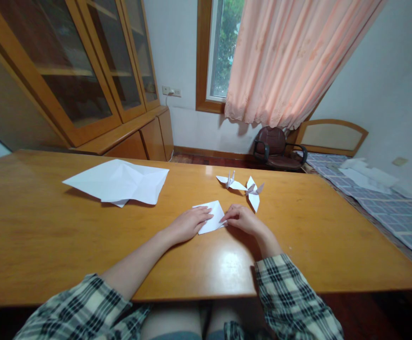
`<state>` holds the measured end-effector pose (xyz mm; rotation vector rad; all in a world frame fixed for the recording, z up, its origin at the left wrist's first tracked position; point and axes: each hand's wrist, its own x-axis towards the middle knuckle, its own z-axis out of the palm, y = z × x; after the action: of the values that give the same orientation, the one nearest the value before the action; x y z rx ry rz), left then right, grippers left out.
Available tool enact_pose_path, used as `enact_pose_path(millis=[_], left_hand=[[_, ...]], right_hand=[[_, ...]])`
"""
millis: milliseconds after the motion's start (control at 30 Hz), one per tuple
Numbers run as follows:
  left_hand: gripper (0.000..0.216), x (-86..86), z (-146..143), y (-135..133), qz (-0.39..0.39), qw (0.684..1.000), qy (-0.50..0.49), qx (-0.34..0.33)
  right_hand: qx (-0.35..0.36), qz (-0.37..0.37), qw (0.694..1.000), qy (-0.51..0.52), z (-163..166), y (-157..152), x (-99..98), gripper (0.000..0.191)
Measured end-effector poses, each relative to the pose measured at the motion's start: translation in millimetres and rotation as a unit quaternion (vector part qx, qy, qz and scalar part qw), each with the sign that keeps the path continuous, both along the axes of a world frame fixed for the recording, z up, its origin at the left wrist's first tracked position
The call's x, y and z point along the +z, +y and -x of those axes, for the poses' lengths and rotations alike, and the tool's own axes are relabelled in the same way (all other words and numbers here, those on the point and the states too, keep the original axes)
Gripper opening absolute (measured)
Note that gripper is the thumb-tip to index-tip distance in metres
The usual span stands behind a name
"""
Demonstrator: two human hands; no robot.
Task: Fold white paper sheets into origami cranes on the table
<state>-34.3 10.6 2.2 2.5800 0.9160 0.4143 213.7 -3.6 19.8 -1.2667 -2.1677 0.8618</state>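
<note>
We note folded paper (213,223) on the wooden table (131,250), left hand (190,223) laid flat over its left side, right hand (241,219) half-curled, fingertips pinching its right corner; two paper cranes (253,191) lie just beyond.

Home bedroom, bed (372,189), pink curtain (280,61), glass-fronted cabinet (74,61)

wooden table (198,264) | creased white paper (121,182) | small folded paper (215,222) | paper crane (231,182) | second crane (252,191)

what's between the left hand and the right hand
In the head view, a folded white paper lies between them; the left hand partly covers it, the right hand is at its edge.
</note>
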Motion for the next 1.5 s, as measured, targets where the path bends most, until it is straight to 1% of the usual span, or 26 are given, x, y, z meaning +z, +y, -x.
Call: enact_pose_path(millis=[133,233,333,433,500,700,767,933,1167,1233,1333,1500], left_hand=[[0.037,4.1,4.6,3.4,0.039,0.998,-0.026,-0.038],[0.037,3.8,7.1,6.4,0.06,0.997,-0.029,-0.046],[0.033,3.1,6.6,7.9,0.055,0.997,-0.034,-0.044],[0.025,4.4,5.8,8.1,0.031,0.998,-0.045,-0.028],[0.022,5.8,7.0,8.6,0.029,0.998,-0.052,-0.022],[0.03,9.7,16.7,13.2,0.104,0.992,-0.045,-0.049],[0.03,12.4,18.6,13.6,0.104,0.992,-0.043,-0.049],[0.023,20.3,20.3,11.3,0.074,0.996,-0.038,-0.04],[0.023,23.0,21.6,9.2,0.079,0.996,-0.032,-0.032],[0.023,22.8,19.2,8.1,0.076,0.996,-0.037,-0.022],[0.03,20.2,12.2,5.1,0.063,0.997,-0.042,0.019],[0.032,9.8,-1.0,1.2,0.011,0.995,-0.046,0.09]], right_hand=[[0.001,-0.012,1.0,0.005,-0.7,0.6,1.3,0.015],[-0.002,-0.014,1.0,-0.001,-0.9,2.3,1.4,0.015],[-0.008,-0.029,0.999,-0.019,1.7,5.6,-1.2,0.015],[-0.026,-0.043,0.998,-0.033,7.5,9.5,-6.5,0.02],[-0.044,-0.053,0.997,-0.039,12.0,11.5,-10.1,0.023],[-0.081,-0.06,0.992,-0.081,22.3,12.5,-14.0,0.027],[-0.096,-0.06,0.989,-0.098,24.7,11.5,-13.4,0.028],[-0.122,-0.063,0.982,-0.129,30.4,8.8,-12.3,0.027],[-0.151,-0.07,0.974,-0.152,35.5,7.3,-15.1,0.025],[-0.159,-0.076,0.971,-0.162,36.4,6.8,-16.0,0.024],[-0.167,-0.08,0.967,-0.173,37.6,6.0,-16.3,0.022],[-0.169,-0.076,0.965,-0.188,40.2,4.0,-13.2,0.024]])
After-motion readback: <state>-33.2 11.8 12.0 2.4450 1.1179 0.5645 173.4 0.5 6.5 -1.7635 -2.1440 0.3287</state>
